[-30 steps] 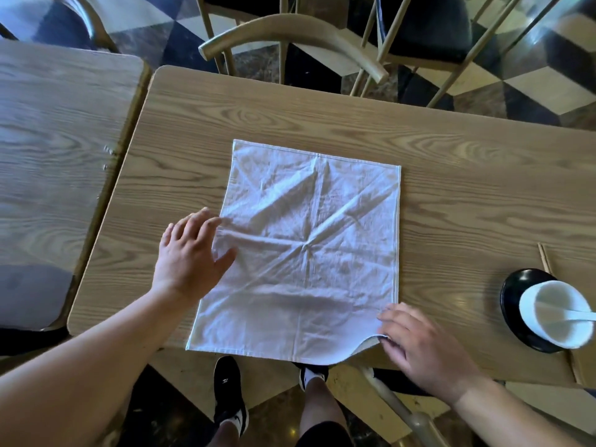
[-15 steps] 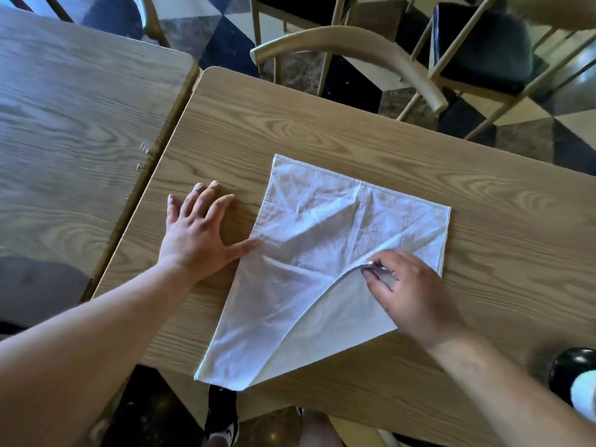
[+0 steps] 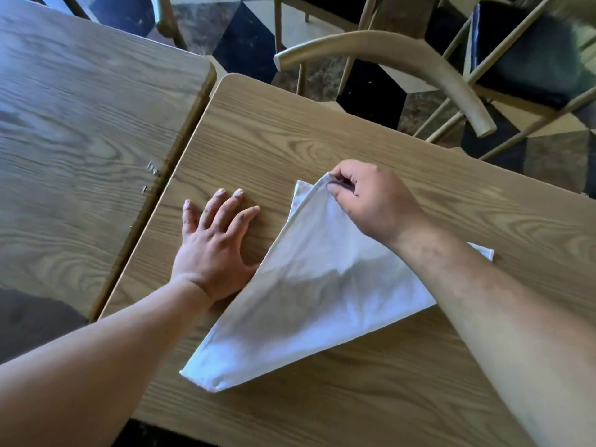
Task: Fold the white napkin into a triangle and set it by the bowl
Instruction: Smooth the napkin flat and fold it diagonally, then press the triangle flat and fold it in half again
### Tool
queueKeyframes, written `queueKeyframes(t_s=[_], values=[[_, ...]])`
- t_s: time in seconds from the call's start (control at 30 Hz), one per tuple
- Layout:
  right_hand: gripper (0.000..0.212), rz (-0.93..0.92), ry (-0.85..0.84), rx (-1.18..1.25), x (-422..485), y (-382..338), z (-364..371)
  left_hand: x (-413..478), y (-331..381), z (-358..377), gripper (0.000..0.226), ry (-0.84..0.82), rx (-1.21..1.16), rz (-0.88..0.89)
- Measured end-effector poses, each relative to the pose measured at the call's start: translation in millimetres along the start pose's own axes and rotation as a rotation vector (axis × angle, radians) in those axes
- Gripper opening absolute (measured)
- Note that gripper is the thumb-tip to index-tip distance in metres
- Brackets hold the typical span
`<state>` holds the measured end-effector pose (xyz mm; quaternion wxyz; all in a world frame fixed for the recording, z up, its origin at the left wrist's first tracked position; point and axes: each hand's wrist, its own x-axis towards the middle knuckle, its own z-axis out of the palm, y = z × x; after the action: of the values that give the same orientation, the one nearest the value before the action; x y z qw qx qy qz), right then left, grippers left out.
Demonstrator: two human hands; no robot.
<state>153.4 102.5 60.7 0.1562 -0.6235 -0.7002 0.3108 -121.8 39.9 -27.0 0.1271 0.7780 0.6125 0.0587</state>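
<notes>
The white napkin [image 3: 309,298] lies on the wooden table [image 3: 290,137], folded over along a diagonal into a rough triangle. My right hand [image 3: 371,201] pinches one napkin corner and holds it over the far left corner of the cloth. My left hand [image 3: 213,243] rests flat on the table with its fingers spread, its thumb side touching the napkin's left edge. My right forearm covers part of the napkin's right side. The bowl is out of view.
A second wooden table [image 3: 80,108] stands close on the left across a narrow gap. A curved wooden chair back [image 3: 387,50] and a black-cushioned chair [image 3: 522,53] stand beyond the far edge, over a checkered floor.
My right hand has carried the near right corner diagonally across to the far left corner, closing the fold. The view has shifted left, and the bowl has left the frame.
</notes>
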Motion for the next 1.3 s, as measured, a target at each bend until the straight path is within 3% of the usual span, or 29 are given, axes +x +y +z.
queueKeyframes(t_s=[0.3,0.4,0.57,0.63,0.73,0.87,1.13,1.3], values=[[0.005,0.08,-0.178,-0.233,55.4,-2.5,33.7,0.7,-2.9,4.8,0.084,0.035,-0.009,0.031],[0.019,0.043,-0.046,-0.331,50.2,0.1,47.4,0.9,-2.3,1.4,0.069,0.054,-0.093,-0.02],[0.034,-0.05,0.324,-0.257,0.2,12.4,64.9,0.3,-1.9,-2.3,0.086,0.017,-0.116,-0.025],[0.039,-0.117,0.319,-0.237,-37.7,20.2,70.8,0.8,-0.6,-2.8,0.089,-0.004,-0.085,-0.045],[0.056,-0.175,0.179,-0.313,-92.7,42.8,84.1,1.0,1.1,-3.4,0.094,-0.03,-0.05,-0.05],[0.07,-0.069,0.095,-0.407,-124.1,90.0,76.9,1.5,1.4,-3.2,0.095,-0.037,-0.035,-0.062],[0.078,0.33,0.287,-0.446,-145.6,178.7,9.5,1.3,2.1,-2.7,0.094,-0.025,-0.034,-0.068],[0.076,0.37,0.327,-0.46,-144.9,175.4,10.7,-3.3,2.5,-2.5,0.083,-0.018,-0.09,-0.064]])
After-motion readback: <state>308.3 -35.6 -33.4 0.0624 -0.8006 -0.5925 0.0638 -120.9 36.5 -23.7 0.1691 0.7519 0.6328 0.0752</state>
